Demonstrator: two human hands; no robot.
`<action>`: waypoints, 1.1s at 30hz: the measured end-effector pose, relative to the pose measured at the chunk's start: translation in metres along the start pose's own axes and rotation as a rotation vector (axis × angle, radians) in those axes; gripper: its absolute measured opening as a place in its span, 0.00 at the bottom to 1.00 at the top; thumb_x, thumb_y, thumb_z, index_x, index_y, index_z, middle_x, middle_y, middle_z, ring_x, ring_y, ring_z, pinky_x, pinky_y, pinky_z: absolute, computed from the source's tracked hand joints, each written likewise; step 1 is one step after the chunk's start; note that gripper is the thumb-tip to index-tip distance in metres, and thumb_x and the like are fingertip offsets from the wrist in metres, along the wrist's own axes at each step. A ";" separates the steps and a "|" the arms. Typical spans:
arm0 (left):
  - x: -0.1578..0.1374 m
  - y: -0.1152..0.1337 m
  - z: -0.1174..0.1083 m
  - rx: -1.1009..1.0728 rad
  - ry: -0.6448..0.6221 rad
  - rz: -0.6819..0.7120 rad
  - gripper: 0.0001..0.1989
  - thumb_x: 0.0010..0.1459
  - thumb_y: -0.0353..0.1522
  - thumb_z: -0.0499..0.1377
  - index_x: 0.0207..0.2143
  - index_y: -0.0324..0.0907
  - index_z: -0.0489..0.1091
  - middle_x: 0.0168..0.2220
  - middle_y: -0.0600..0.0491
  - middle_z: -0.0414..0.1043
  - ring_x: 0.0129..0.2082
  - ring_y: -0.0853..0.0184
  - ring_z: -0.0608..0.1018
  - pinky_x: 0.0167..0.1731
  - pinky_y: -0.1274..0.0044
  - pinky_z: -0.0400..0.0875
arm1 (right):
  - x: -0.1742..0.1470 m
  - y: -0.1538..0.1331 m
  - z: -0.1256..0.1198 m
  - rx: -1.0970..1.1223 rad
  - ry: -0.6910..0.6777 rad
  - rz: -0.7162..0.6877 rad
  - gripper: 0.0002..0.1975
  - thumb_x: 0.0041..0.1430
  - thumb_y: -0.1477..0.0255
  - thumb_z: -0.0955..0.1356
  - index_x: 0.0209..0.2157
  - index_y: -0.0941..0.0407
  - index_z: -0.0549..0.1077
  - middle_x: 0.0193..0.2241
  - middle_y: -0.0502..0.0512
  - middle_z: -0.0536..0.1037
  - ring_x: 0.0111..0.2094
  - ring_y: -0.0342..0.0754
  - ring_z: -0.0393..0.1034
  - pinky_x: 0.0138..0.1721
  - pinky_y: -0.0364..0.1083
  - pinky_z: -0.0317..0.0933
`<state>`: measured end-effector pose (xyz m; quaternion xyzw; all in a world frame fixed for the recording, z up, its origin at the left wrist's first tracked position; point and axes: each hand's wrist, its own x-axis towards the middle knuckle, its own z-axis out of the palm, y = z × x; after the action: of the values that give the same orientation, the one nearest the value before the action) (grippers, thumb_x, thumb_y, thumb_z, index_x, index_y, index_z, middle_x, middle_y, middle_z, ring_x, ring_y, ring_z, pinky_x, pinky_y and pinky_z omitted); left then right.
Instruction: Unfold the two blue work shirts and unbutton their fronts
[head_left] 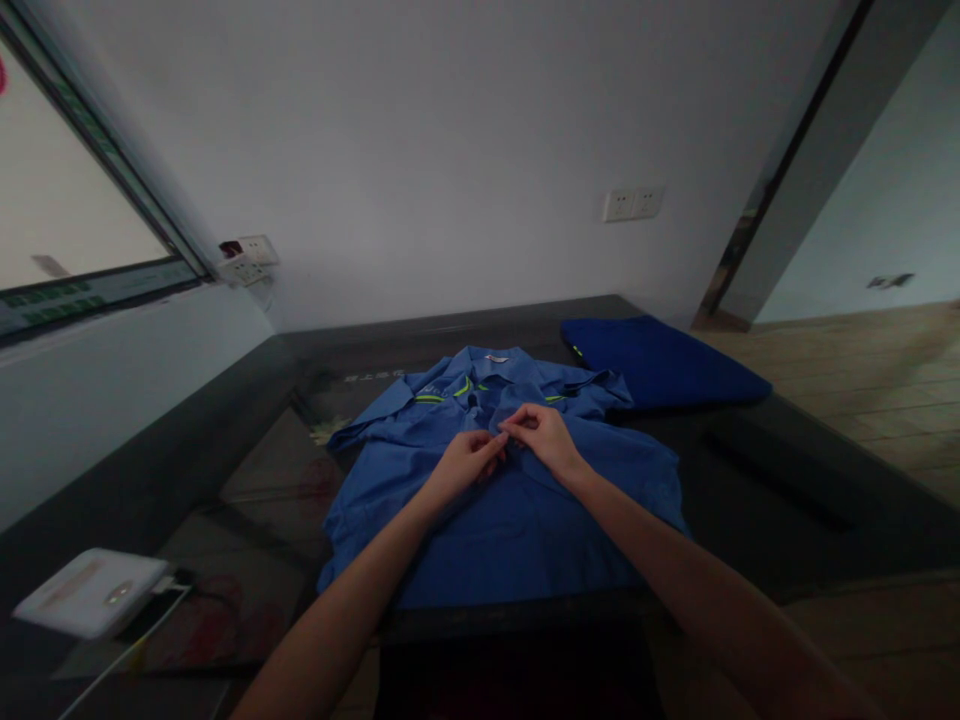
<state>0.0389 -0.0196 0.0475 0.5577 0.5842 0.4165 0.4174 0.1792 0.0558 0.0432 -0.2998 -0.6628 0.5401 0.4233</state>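
A blue short-sleeved shirt [525, 540] with yellow-green trim lies spread on the dark table [750, 520], its collar toward the wall. My left hand [472, 458] and my right hand [541, 432] meet over the middle of its front. Both have their fingers pinched on the shirt's front edge, fingertips nearly touching. The bit of cloth between them is mostly hidden by the fingers, and I cannot make out a button there. Above the hands the front gapes a little below the collar.
Folded dark blue cloth [660, 362] lies at the table's back right. A dark long strip [780, 475] is to the right of the shirt. At the left front sits a white box-shaped device [94, 592] with a cable plugged in. Sockets [634, 204] are on the wall behind.
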 end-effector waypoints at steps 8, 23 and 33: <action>0.000 -0.005 0.001 0.115 0.049 0.071 0.16 0.54 0.43 0.52 0.23 0.39 0.63 0.15 0.59 0.60 0.15 0.75 0.62 0.17 0.82 0.54 | 0.001 0.002 0.000 0.082 -0.070 0.113 0.15 0.41 0.62 0.74 0.24 0.59 0.72 0.17 0.48 0.73 0.17 0.40 0.65 0.20 0.40 0.60; 0.001 -0.005 0.000 -0.045 0.051 0.066 0.21 0.51 0.48 0.56 0.25 0.38 0.65 0.15 0.61 0.56 0.14 0.76 0.57 0.15 0.82 0.48 | 0.001 0.001 -0.001 0.037 -0.086 0.032 0.11 0.43 0.67 0.73 0.26 0.59 0.72 0.19 0.48 0.73 0.19 0.41 0.67 0.22 0.40 0.62; -0.004 -0.003 0.003 0.005 0.109 0.157 0.19 0.54 0.45 0.56 0.26 0.36 0.68 0.16 0.60 0.54 0.16 0.76 0.56 0.17 0.82 0.45 | -0.002 -0.001 0.003 0.106 -0.064 0.055 0.13 0.43 0.64 0.73 0.25 0.58 0.69 0.18 0.47 0.72 0.17 0.41 0.65 0.18 0.40 0.61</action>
<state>0.0406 -0.0232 0.0439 0.5793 0.5615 0.4762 0.3498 0.1776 0.0527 0.0439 -0.2778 -0.6379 0.5952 0.4021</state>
